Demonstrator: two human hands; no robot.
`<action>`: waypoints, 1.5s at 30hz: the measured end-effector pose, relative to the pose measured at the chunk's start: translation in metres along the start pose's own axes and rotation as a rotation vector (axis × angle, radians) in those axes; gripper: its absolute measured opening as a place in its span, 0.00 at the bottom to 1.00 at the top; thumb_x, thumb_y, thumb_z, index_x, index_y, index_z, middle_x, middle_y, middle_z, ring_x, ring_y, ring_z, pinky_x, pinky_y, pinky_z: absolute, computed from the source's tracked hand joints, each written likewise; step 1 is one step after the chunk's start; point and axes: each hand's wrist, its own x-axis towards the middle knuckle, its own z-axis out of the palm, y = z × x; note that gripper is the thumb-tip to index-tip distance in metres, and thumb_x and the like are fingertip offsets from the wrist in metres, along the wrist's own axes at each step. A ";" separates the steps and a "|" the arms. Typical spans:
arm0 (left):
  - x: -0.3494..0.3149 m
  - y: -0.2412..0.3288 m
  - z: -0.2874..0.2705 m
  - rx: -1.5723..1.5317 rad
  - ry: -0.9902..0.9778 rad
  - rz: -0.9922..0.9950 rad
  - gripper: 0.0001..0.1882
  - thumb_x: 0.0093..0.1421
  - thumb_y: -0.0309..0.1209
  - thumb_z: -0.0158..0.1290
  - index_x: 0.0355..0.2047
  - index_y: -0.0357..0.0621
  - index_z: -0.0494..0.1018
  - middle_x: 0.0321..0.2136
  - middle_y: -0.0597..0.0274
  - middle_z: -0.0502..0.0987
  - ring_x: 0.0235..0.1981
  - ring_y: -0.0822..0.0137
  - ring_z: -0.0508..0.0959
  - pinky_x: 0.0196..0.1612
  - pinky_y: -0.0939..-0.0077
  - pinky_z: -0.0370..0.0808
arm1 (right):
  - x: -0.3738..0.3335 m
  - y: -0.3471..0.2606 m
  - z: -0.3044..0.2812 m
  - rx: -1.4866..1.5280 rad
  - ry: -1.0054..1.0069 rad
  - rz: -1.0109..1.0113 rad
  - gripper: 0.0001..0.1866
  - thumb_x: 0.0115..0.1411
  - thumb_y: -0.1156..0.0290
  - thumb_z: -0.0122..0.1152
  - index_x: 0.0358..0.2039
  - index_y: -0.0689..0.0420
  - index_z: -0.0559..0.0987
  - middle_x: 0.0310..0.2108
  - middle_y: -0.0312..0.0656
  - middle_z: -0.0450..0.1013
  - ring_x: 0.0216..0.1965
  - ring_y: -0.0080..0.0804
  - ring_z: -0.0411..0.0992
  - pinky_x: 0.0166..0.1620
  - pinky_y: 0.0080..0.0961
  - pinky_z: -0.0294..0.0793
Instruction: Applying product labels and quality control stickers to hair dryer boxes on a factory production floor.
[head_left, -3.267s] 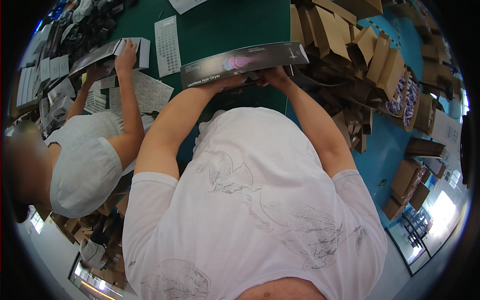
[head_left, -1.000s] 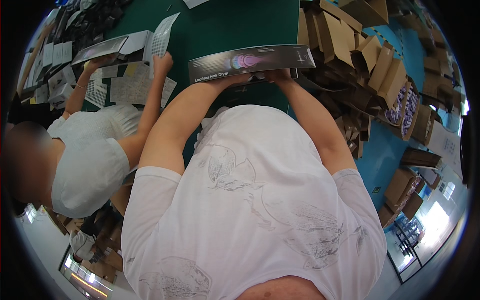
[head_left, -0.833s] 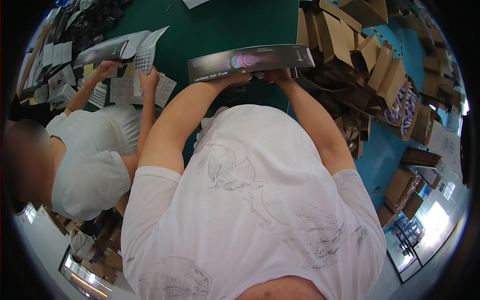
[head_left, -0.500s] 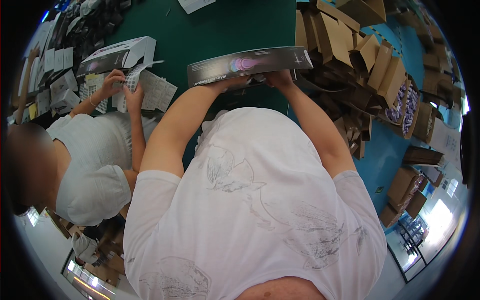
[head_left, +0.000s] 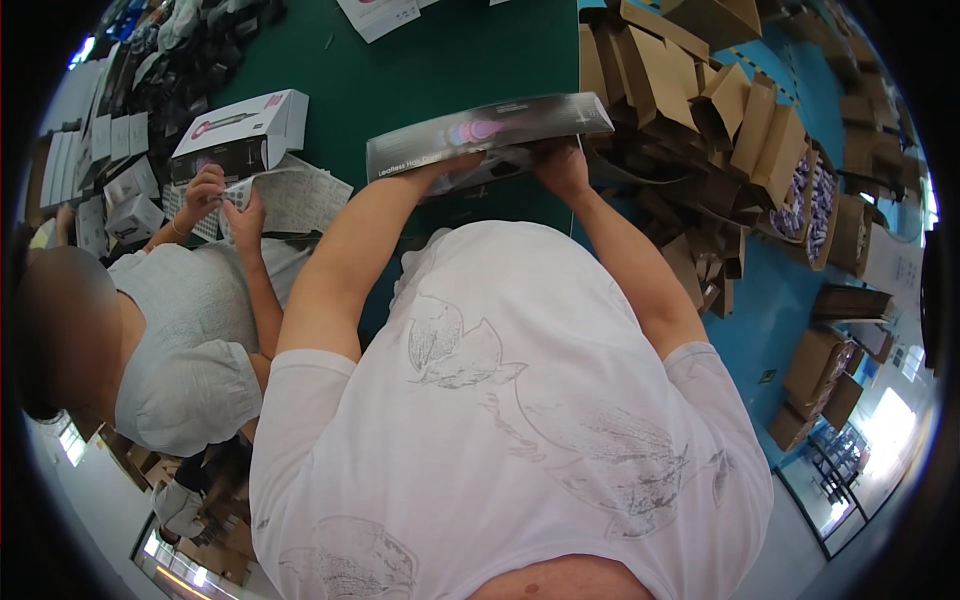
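Observation:
In front of me is a long dark hair dryer box [head_left: 420, 148] with a coloured picture on its side, its printed panel tilted toward me. My left hand [head_left: 452, 170] grips its lower edge near the middle, covering part of the lettering. Under the panel's right part, my right hand [head_left: 562, 165] is closed at the box, most of its fingers hidden. Between the two hands a greyish, shiny patch shows beneath the panel; I cannot make out what it is.
The green table [head_left: 480, 60] ends just right of the box. Opened cardboard cartons [head_left: 660, 80] crowd beyond that edge. At left a co-worker [head_left: 185, 350] handles a sticker sheet beside another hair dryer box [head_left: 235, 125]. A white box [head_left: 378, 15] lies at the far edge.
My left hand has shifted slightly and covers more of the box's lettering. The co-worker's hands have moved left and lower. The whole view has shifted a little.

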 end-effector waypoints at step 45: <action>-0.156 0.032 0.070 -0.571 1.074 -0.653 0.33 0.58 0.22 0.59 0.64 0.46 0.65 0.51 0.52 0.77 0.53 0.56 0.77 0.55 0.68 0.72 | -0.046 0.054 -0.054 0.149 0.320 -0.196 0.23 0.52 0.75 0.66 0.51 0.57 0.77 0.37 0.48 0.76 0.40 0.50 0.75 0.44 0.37 0.76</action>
